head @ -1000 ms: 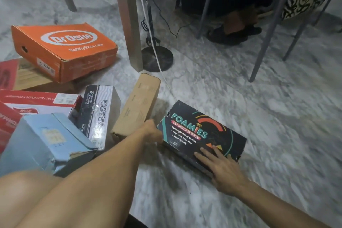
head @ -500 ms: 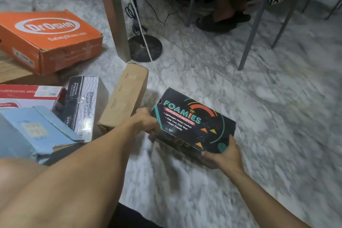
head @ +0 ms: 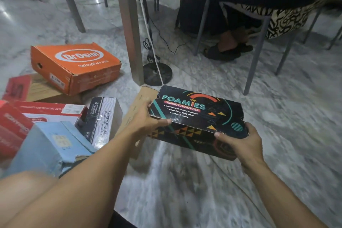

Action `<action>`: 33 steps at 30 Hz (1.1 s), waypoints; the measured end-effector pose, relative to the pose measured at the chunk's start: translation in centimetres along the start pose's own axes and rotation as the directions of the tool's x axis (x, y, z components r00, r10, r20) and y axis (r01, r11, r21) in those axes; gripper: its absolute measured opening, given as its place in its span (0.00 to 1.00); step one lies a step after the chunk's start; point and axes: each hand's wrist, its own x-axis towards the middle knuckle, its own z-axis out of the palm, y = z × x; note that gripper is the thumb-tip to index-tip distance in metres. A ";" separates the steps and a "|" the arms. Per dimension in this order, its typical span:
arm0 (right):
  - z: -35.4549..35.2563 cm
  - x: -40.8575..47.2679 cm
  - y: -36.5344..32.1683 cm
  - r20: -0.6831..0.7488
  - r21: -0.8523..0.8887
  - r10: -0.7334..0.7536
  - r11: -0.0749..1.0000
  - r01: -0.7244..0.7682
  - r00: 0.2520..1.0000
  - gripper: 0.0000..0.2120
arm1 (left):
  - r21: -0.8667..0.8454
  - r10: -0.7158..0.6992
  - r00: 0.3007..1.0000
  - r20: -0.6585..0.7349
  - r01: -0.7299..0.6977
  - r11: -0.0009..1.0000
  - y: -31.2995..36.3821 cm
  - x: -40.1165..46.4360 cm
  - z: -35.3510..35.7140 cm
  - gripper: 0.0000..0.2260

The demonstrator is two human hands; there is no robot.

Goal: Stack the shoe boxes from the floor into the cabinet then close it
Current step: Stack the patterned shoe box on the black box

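Grey-white marble floor (head: pixel 277 126), wide and glossy, with several cardboard shoe boxes lying on it at the left. Orange cardboard box with white "DrOsha" logo (head: pixel 74 65), resting tilted on a flat brown carton beneath. Pale blue cardboard box with torn corner (head: pixel 51 144) at the near left, beside red and white boxes. White and black Skechers box standing on end (head: pixel 103 118), just beside a plain brown cardboard box (head: pixel 137 105), half hidden behind the left arm.

Black printed "Foamies Skechers" cardboard shoe box (head: pixel 199 116): one second ago flat on the floor, with the right palm only laid on the lid; half a second ago gripped at both ends and starting to rise; now clear of the floor, raised and slightly tilted, held in the air in front of the body. Left hand (head: pixel 148 116) curled around the left end, thumb on the lid edge. Right hand (head: pixel 238 140) curled around the near right corner, thumb on top and fingers under.

Pickup probably finished, so carrying to the cabinet next. No cabinet in view, so a turn of the body likely needed. Many boxes still on the floor, so task at an early stage.
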 end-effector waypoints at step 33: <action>23.9 -22.5 -30.6 0.903 0.192 -0.324 0.892 0.408 0.284 0.31 | -0.008 0.025 0.513 -0.858 -0.061 0.998 4.2 -36.2 -30.2 0.34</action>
